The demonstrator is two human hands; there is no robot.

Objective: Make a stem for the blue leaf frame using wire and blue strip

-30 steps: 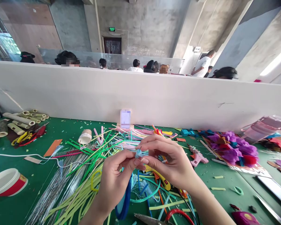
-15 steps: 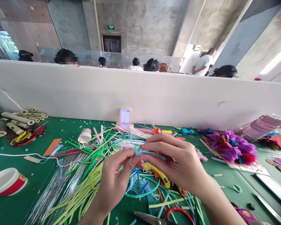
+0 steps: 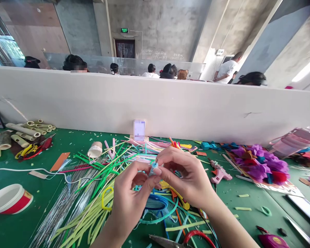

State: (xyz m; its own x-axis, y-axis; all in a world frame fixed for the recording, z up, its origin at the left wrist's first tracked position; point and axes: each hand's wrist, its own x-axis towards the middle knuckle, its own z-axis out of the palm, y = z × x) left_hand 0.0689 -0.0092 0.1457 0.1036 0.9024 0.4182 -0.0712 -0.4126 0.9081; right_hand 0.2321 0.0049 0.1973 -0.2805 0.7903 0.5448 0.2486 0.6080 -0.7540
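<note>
We pinch a small blue bit (image 3: 154,168) with the fingers of our left hand (image 3: 133,184) and our right hand (image 3: 183,168), up past the scissors (image 3: 170,243). Left of the scissors we have green strips (image 3: 90,215) and thin wires (image 3: 63,206). Right of the scissors, farther back, is a pink glue gun (image 3: 219,173).

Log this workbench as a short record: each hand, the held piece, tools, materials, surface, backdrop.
Left hand: pinches a small light-blue piece
Right hand: thumb and fingertip at the same piece
Held piece: light blue, raised above the clutter; mostly covered by fingers
Tools: red-handled scissors nearest the viewer; pink glue gun to the right
Materials: yellow-green strips, silvery wires
Surface: green table
Backdrop: pale partition
</note>
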